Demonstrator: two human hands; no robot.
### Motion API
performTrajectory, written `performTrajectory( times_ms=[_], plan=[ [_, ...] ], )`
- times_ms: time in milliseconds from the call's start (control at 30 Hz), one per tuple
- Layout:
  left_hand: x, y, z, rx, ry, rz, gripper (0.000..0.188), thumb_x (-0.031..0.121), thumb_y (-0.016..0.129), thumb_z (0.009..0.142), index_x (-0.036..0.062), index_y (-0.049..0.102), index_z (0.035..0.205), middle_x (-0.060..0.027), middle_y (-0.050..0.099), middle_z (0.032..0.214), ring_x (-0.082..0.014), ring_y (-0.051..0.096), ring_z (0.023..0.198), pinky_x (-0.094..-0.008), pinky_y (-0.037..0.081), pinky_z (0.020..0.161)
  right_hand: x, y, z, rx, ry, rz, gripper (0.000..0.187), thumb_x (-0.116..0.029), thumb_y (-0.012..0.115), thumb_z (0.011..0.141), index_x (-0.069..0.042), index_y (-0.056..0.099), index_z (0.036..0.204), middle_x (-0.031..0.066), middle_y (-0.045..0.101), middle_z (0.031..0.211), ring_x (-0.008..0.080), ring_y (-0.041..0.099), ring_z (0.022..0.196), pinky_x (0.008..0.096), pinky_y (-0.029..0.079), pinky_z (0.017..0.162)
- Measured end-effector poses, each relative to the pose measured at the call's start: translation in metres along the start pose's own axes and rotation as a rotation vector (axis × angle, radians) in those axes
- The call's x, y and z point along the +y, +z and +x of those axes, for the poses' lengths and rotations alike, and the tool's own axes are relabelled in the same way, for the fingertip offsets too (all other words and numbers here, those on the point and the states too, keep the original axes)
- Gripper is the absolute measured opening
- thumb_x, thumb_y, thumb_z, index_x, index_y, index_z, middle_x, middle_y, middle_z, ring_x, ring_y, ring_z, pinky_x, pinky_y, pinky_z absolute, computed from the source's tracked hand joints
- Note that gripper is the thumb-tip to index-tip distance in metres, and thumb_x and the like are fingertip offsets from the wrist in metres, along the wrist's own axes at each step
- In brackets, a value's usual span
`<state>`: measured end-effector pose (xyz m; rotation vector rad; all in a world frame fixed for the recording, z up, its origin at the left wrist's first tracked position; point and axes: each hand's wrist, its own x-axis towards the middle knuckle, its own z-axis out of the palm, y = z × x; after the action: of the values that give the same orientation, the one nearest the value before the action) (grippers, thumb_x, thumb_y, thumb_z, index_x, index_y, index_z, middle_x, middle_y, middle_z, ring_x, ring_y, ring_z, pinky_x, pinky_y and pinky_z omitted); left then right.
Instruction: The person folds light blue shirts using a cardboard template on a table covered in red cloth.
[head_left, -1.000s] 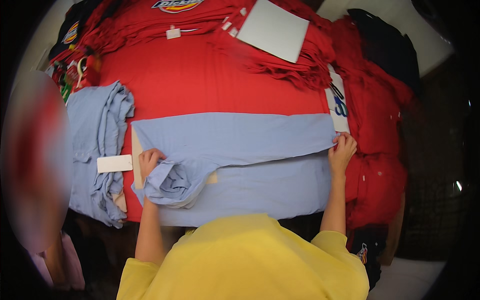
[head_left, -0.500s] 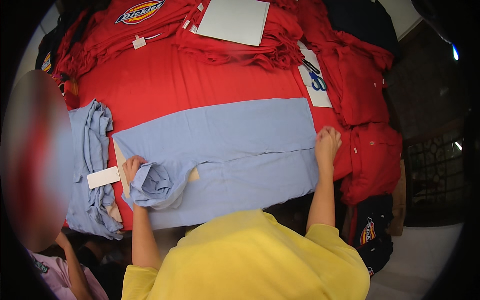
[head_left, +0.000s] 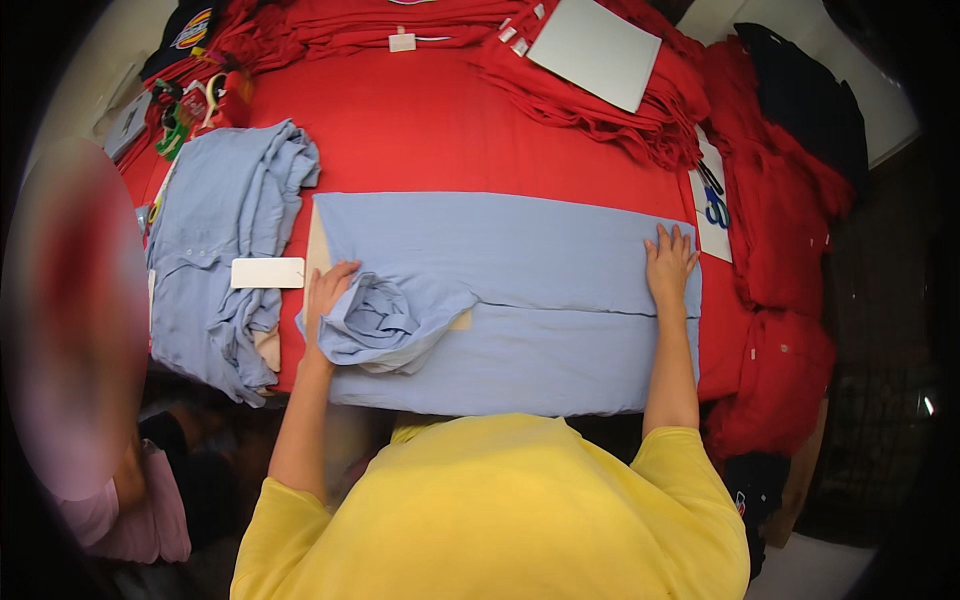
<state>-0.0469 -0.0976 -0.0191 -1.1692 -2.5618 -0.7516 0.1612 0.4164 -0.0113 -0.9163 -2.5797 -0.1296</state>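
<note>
A light blue folded shirt [head_left: 560, 260] lies spread across the red cloth in front of me, with a gathered, coiled part [head_left: 380, 318] raised near its left end. My left hand [head_left: 328, 295] rests at that end beside the coil, fingers stretched over the fabric's edge and touching it. A beige board [head_left: 317, 245] shows from under the shirt there. At the right end my right hand [head_left: 670, 265] is open, lying flat on the blue fabric with its fingers spread. The undersides of both hands are hidden.
Left of the shirt lies a rumpled pile of blue shirts [head_left: 225, 205] with a white tag [head_left: 268, 272]. Red garments [head_left: 765, 210] are stacked right and behind; a white sheet [head_left: 595, 55] tops one stack. Blue scissors [head_left: 716, 208] lie at right. Another person [head_left: 160, 495] is at left.
My right hand has gone from closed at the shirt's right edge to flat on the fabric. My left hand stays beside the coil, its fingers now more extended. The view has shifted left.
</note>
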Motion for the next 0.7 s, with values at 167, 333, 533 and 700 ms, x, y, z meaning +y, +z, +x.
performTrajectory(
  times_ms=[167,333,533,700],
  plan=[
    [0.005,-0.008,-0.002,0.009,0.022,0.017,0.03,0.021,0.06,0.078,0.0087,0.063,0.105,-0.0042,0.056,0.13,-0.0282,0.046,0.128,-0.0548,0.025,0.111,-0.192,-0.037,-0.019,0.025,-0.339,0.662,0.012,-0.009,0.068,0.08,-0.006,0.07,0.091,0.0126,0.063,0.099,0.031,0.054,0.098,0.0404,0.044,0.088],
    [-0.001,-0.011,-0.007,-0.016,0.043,-0.06,0.029,0.022,0.064,0.073,0.0128,0.066,0.1,-0.0036,0.057,0.127,-0.0278,0.046,0.127,-0.0578,0.022,0.112,-0.315,-0.034,-0.038,-0.227,-0.454,0.911,0.009,-0.009,0.068,0.079,-0.005,0.069,0.087,0.0089,0.062,0.092,0.0277,0.055,0.094,0.0402,0.043,0.086],
    [-0.001,-0.027,-0.002,-0.103,0.046,-0.282,0.036,0.027,0.067,0.068,0.0132,0.069,0.101,-0.0069,0.052,0.121,-0.0291,0.044,0.123,-0.0594,0.013,0.114,-0.326,-0.016,-0.044,-0.235,-0.324,0.842,0.007,-0.011,0.068,0.078,-0.005,0.065,0.081,0.0095,0.063,0.088,0.028,0.057,0.088,0.0371,0.042,0.08],
    [-0.005,-0.025,-0.003,-0.116,0.067,-0.277,0.037,0.027,0.068,0.067,0.0136,0.069,0.1,-0.0075,0.051,0.119,-0.0297,0.043,0.123,-0.0611,0.012,0.113,-0.291,-0.037,-0.037,-0.432,-0.03,1.249,0.01,-0.01,0.066,0.082,-0.002,0.06,0.079,0.0033,0.061,0.077,0.0139,0.055,0.072,0.0291,0.044,0.064]
  ],
)
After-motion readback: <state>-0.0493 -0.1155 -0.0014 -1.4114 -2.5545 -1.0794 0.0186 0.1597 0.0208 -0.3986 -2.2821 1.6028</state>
